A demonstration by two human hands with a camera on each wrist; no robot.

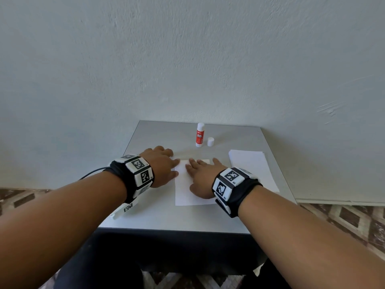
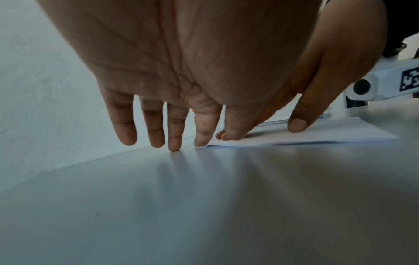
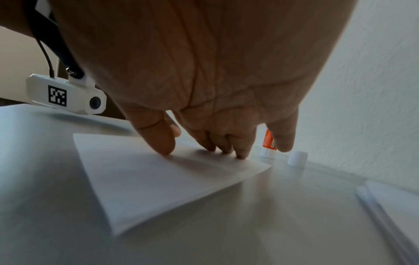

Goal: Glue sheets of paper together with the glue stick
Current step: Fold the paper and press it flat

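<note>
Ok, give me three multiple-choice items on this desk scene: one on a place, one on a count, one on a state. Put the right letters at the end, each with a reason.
1. Where does the loose white cap stand?
A. On top of the glue stick
B. On the table beside the glue stick, toward the paper stack
C. On the sheet under the hands

2. How many hands touch the sheet in front of the person?
A. None
B. One
C. Two

3. How is the glue stick?
A. Upright, uncapped
B. Lying flat, capped
C. Held in the right hand

Answers: 1 B, the cap sits on the table next to the stick. 2 C, the left hand presses its edge and the right hand lies flat on it. 3 A, it stands free with its cap off beside it.
</note>
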